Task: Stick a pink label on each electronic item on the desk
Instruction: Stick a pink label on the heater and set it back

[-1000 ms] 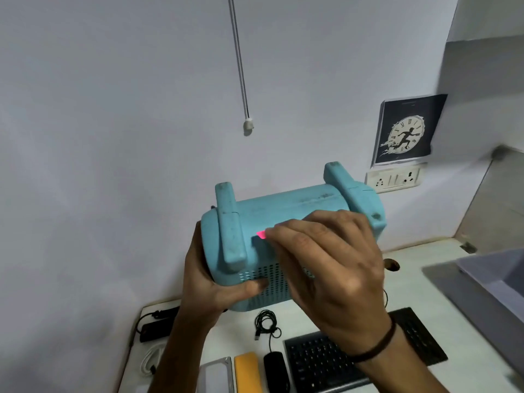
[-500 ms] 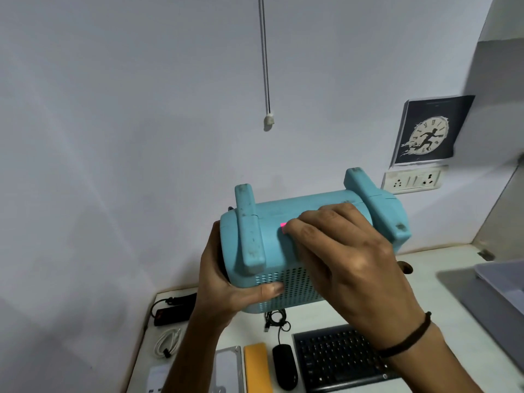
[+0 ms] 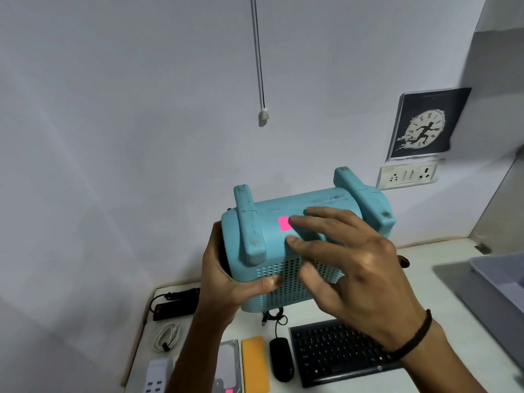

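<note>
I hold a light-blue speaker-like device (image 3: 317, 207) with two blue bars and a perforated grille up above the white desk (image 3: 442, 268). My left hand (image 3: 226, 282) grips its left end, thumb on the grille. A pink label (image 3: 284, 223) sticks to its top face. My right hand (image 3: 348, 262) hovers over the device with fingers spread, fingertips just right of the label. On the desk lie a black keyboard (image 3: 334, 353), a black mouse (image 3: 281, 359), a hard drive (image 3: 228, 364) carrying a pink label (image 3: 228, 390), and a yellow flat case (image 3: 255, 364).
A black power strip (image 3: 175, 303), a coiled white cable (image 3: 167, 336) and a white multi-port charger (image 3: 157, 375) lie at the desk's left. A grey open laptop (image 3: 499, 290) stands at the right. A wall socket (image 3: 408, 175), a clock poster (image 3: 425, 123) and a hanging cord (image 3: 259, 66) are on the wall.
My right hand's fingers have lifted and spread, sliding right off the pink label, which now shows in full on the device. The view has shifted slightly.
</note>
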Demonstrator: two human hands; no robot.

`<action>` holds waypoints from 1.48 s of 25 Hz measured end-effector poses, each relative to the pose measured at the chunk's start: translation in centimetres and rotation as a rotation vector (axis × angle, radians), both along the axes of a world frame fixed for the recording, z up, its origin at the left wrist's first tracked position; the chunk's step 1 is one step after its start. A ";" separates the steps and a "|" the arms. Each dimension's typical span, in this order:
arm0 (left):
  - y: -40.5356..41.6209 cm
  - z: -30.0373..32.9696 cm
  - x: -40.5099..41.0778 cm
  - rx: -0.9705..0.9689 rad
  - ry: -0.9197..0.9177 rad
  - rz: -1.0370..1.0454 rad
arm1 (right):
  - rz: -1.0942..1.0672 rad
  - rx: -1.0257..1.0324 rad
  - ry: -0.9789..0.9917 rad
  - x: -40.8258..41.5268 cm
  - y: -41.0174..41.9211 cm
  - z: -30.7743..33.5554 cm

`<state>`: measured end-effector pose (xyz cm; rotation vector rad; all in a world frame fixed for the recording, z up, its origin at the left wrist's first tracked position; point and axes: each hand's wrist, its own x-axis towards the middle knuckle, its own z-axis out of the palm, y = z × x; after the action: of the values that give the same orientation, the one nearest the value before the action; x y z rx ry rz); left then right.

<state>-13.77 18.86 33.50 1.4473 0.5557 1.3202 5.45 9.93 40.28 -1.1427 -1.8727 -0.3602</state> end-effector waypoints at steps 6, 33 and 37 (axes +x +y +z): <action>0.9 -0.3 -0.8 -0.067 -0.013 0.019 | -0.147 0.132 0.807 3.5 -0.5 -4.1; 2.7 1.5 3.6 -0.419 -0.048 0.470 | 0.158 -0.395 0.770 5.6 6.0 -5.1; 5.0 0.3 0.9 -0.160 0.232 0.106 | 0.370 -0.750 1.305 8.0 7.6 -6.6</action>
<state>-12.83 23.86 33.75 1.4624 0.8818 1.1668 13.49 17.58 33.67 -1.0046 -0.9264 1.1390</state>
